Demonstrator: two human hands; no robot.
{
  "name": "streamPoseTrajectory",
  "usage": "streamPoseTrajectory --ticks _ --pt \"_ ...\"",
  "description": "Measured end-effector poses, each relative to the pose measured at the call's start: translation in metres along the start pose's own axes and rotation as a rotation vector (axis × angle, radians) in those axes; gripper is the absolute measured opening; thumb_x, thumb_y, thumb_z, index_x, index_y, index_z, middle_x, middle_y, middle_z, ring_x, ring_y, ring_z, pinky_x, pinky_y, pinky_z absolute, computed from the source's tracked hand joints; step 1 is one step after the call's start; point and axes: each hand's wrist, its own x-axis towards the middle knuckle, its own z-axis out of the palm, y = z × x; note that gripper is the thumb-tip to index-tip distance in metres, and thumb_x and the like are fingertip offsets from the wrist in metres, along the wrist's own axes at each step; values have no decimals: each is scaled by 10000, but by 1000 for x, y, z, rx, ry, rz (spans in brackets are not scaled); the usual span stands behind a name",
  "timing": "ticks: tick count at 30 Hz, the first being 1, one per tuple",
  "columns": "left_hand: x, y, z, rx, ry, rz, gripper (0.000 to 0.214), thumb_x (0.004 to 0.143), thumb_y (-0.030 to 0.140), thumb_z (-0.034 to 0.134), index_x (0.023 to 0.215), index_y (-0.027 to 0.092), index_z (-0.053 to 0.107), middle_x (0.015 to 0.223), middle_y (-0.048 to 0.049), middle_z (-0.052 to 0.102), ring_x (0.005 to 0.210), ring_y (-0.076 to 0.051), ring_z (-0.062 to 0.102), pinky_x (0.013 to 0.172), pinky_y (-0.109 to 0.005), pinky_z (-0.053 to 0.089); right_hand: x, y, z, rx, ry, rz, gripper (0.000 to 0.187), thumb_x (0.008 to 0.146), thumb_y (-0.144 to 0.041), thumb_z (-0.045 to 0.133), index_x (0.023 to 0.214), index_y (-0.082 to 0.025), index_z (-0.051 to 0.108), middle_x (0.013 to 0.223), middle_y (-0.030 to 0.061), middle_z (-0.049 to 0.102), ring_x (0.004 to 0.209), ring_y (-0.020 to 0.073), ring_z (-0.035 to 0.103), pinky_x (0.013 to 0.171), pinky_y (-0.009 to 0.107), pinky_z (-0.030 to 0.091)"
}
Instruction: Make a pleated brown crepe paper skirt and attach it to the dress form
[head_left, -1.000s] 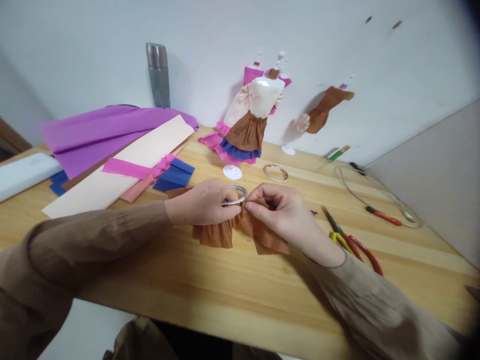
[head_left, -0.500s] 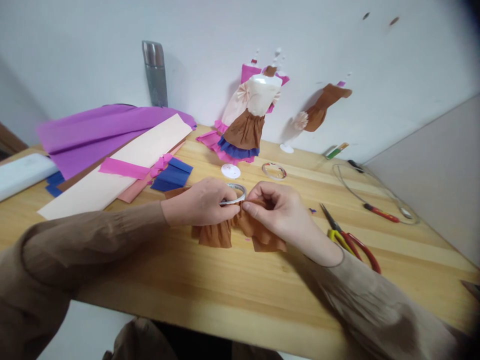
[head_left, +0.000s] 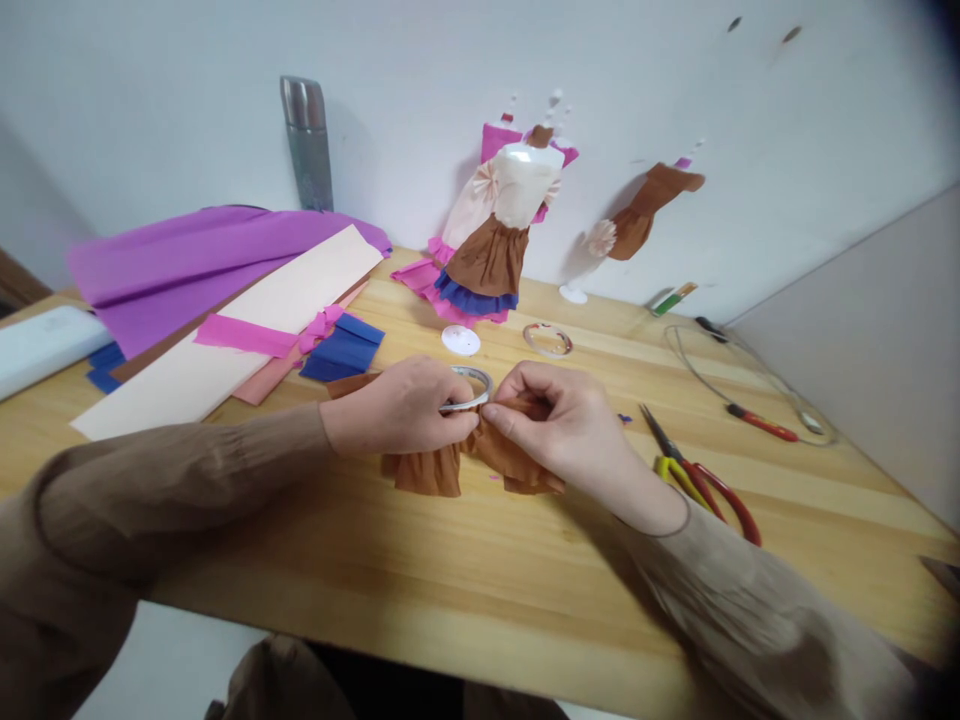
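Observation:
Just above the table, a brown crepe paper strip (head_left: 429,474) hangs in gathered folds beneath both hands. My left hand (head_left: 409,405) is closed, with a roll of tape (head_left: 477,388) around its fingers and the strip's upper edge pinched at the thumb tip. Thumb and forefinger of my right hand (head_left: 559,415) pinch the same edge close beside it. Part of the strip is hidden behind the hands. Scissors (head_left: 681,465) with red and yellow handles lie to the right of my right hand.
Small dress forms in paper dresses (head_left: 491,255) stand at the back, another in brown (head_left: 652,205) beside them. Purple paper (head_left: 225,250), a cream strip (head_left: 247,330) and blue paper (head_left: 343,348) lie left. A bottle (head_left: 307,145), clear tape (head_left: 547,341) and a cable (head_left: 682,360) are behind.
The right part of the brown strip has shifted slightly up and left under my right hand. Both hands keep nearly the same place and grip.

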Motion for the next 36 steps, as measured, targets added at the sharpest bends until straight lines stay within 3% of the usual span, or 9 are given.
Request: streamPoseTrajectory --ticks 5,12,20,36 --pt "0 0 2 37 19 24 323 732 153 486 486 156 277 456 68 229 461 -63 216 477 -251 157 -3 -2 1 -133 40 -105 208 777 -220 615 601 -183 511 525 -27 499 466 82 420 449 226 323" --pt "-1 1 1 91 -14 42 298 771 159 494 517 152 338 532 51 343 494 -69 281 503 -245 207 -3 0 0 -229 47 -213 190 780 -187 601 608 -181 522 523 -31 502 480 83 420 478 228 315" --pt "3 -3 -10 -146 -179 52 316 815 260 532 552 147 399 527 67 331 507 -59 298 492 -217 216 0 5 0 -40 -10 -68 199 785 -258 617 628 -177 525 520 -27 500 439 73 404 403 208 303" --pt "1 -1 -9 -176 -124 -4 304 785 227 459 529 160 309 504 64 264 495 -57 255 467 -212 182 1 -6 -8 96 -131 -56 119 764 -236 574 658 -185 556 568 -16 531 505 95 433 474 234 350"
